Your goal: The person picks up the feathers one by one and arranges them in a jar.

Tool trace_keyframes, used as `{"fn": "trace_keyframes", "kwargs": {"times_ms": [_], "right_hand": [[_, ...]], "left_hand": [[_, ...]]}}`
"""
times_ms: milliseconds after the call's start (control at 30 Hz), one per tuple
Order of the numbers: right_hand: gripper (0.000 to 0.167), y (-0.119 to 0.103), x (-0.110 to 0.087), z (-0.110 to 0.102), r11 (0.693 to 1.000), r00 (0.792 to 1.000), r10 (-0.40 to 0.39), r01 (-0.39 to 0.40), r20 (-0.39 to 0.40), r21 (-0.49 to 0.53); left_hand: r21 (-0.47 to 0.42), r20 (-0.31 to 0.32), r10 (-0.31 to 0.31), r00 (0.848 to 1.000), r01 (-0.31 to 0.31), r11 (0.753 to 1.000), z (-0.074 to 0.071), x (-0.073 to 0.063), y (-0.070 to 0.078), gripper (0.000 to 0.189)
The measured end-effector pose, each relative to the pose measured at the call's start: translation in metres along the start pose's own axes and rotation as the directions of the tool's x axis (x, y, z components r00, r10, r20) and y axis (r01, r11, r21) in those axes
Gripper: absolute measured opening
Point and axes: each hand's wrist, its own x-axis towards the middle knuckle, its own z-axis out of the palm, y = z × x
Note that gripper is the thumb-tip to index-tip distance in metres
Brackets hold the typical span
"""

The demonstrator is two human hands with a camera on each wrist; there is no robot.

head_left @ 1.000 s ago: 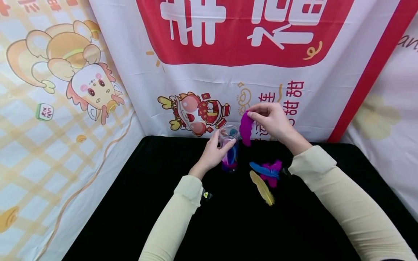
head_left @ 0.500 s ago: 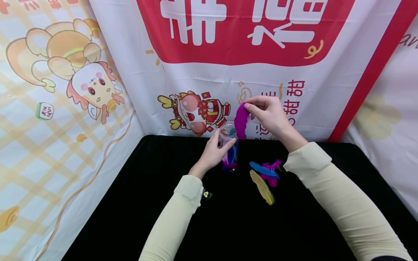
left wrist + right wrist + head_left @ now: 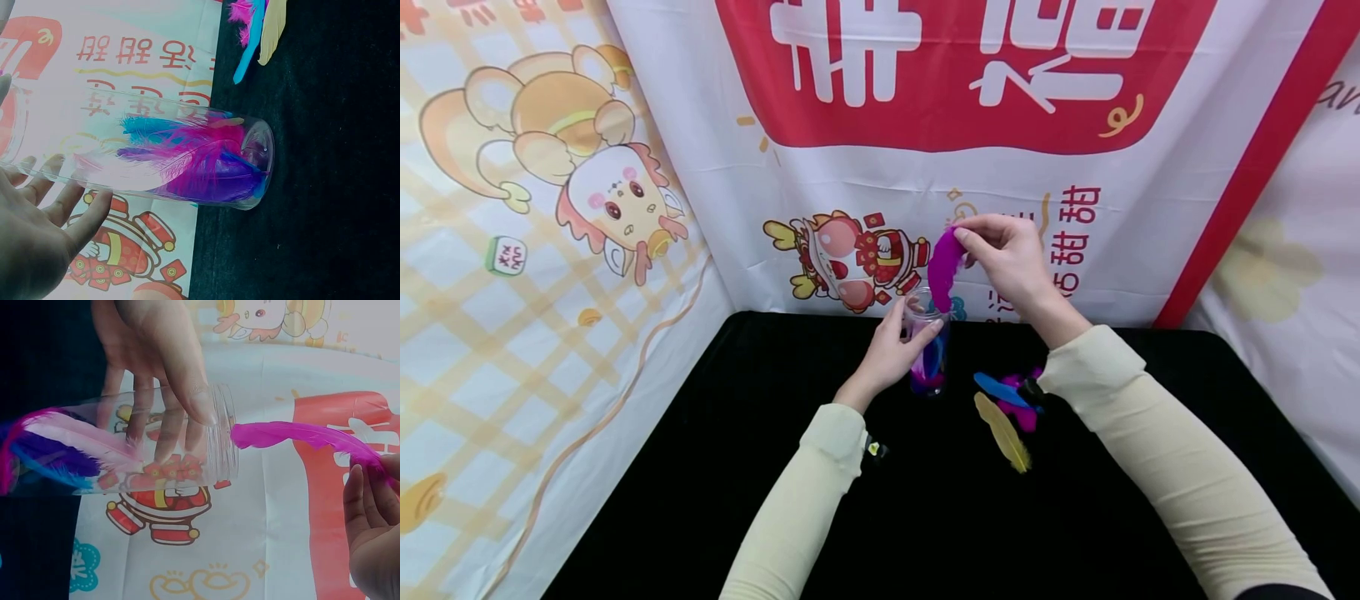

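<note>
My left hand (image 3: 891, 350) grips a clear plastic jar (image 3: 206, 194) around its upper part, thumb near the threaded mouth. Inside the jar lie pink, purple, white and blue feathers (image 3: 219, 169), gathered toward its bottom. Between thumb and fingertips, my right hand (image 3: 1011, 258) pinches a magenta feather (image 3: 300, 432) by one end. The feather curves down from my fingers, and its free tip is right at the jar's rim (image 3: 225, 434). No lid shows on the jar.
On the black cloth (image 3: 940, 517), right of the jar, lie a blue feather (image 3: 996, 388), a yellow feather (image 3: 1002, 433) and some magenta ones (image 3: 1026, 417), partly behind the right wrist. A printed white banner (image 3: 820, 175) hangs at the back, with a patterned sheet (image 3: 512, 350) at left.
My right hand has moved left and slightly up, bringing the magenta feather from beside the jar to its mouth. The left hand and the jar have stayed in place.
</note>
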Motion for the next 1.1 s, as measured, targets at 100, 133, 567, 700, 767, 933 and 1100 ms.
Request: {"fn": "trace_keyframes", "kwargs": {"times_ms": [100,133,567,700,767,933,1100], "right_hand": [[0.023,0.000,0.001,0.002,1.000,1.000,-0.018,0.019,-0.006,0.013],[0.023,0.000,0.002,0.003,1.000,1.000,-0.023,0.023,-0.008,0.016],[0.022,0.011,-0.004,0.011,0.997,0.998,0.043,-0.041,0.040,-0.063],[0.020,0.016,-0.004,0.014,0.995,0.997,0.050,-0.044,0.066,-0.085],[0.019,0.018,-0.004,0.016,0.994,0.996,0.053,-0.045,0.074,-0.103],[0.018,0.025,-0.007,0.016,0.983,0.992,0.053,-0.033,0.111,-0.180],[0.015,0.032,-0.008,0.015,0.973,0.990,0.051,-0.020,0.132,-0.230]], "left_hand": [[0.003,-0.001,0.001,1.000,-0.001,1.000,0.000,0.000,-0.001,0.086],[0.003,0.000,0.001,1.000,-0.001,1.000,0.000,0.001,-0.001,0.085],[-0.008,0.002,-0.003,1.000,0.003,1.000,-0.001,0.001,-0.003,0.088],[-0.014,-0.004,0.005,1.000,-0.005,1.000,0.000,0.000,-0.003,0.087],[-0.014,-0.006,0.007,1.000,-0.007,1.000,0.000,0.000,-0.003,0.088],[-0.016,-0.009,0.011,1.000,-0.011,1.000,0.000,0.001,-0.003,0.086],[-0.011,-0.015,0.011,1.000,-0.012,1.000,0.001,0.000,-0.003,0.084]]}}
